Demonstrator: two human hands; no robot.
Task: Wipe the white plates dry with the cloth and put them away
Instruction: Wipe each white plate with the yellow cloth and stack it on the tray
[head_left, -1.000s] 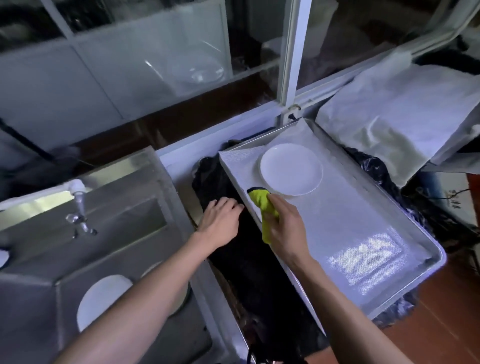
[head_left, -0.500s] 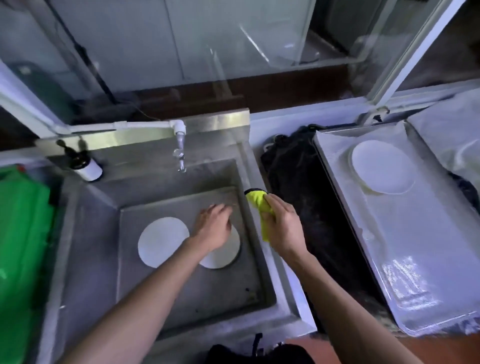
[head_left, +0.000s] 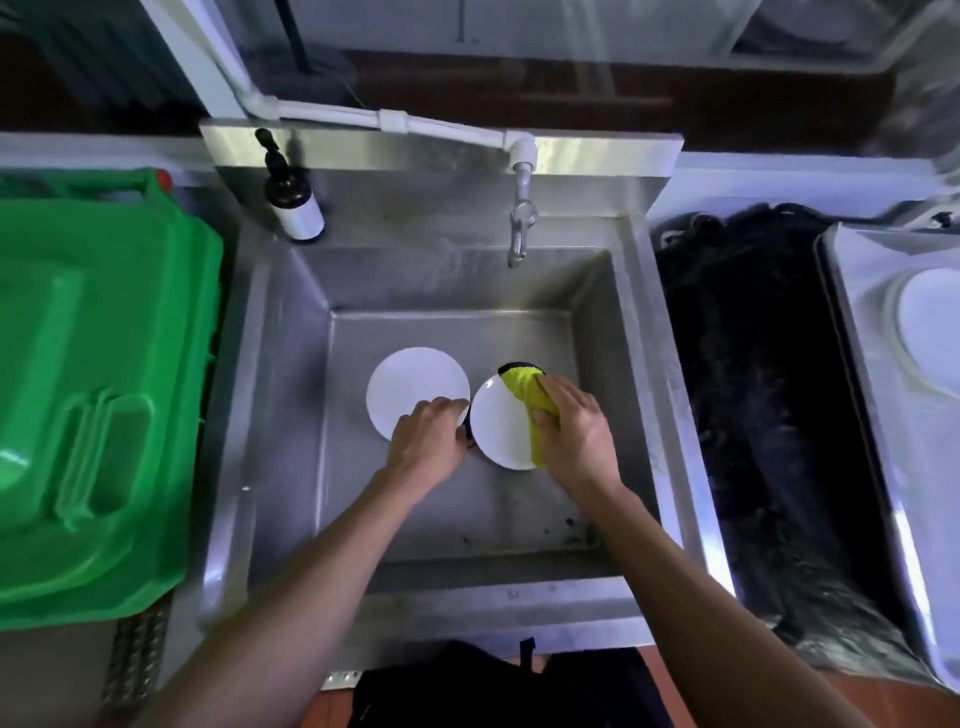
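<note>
In the steel sink (head_left: 291, 395), two white plates show: the left plate (head_left: 410, 387) lies flat on the basin floor, and the right plate (head_left: 498, 423) sits just beside it, their rims almost meeting. A third plate (head_left: 932, 330) rests on the metal tray (head_left: 862, 395) at the far right, cut off by the frame edge. Both hands are down in the basin. The left hand (head_left: 428, 441) has its fingers curled at the left rim of the right plate, seemingly pinching that edge, though the fingertips are partly hidden. The right hand (head_left: 574, 434) grips one yellow cloth (head_left: 524, 392) with a dark edge, fingers bent round it and pressing it onto the right side of that same plate. One tap (head_left: 519, 218) hangs over the back of the basin, and one dark pump bottle (head_left: 291, 200) stands on the rear ledge. One green bin lid (head_left: 88, 395) sits left of the sink; a dark cloth (head_left: 753, 395) lies between sink and tray.
</note>
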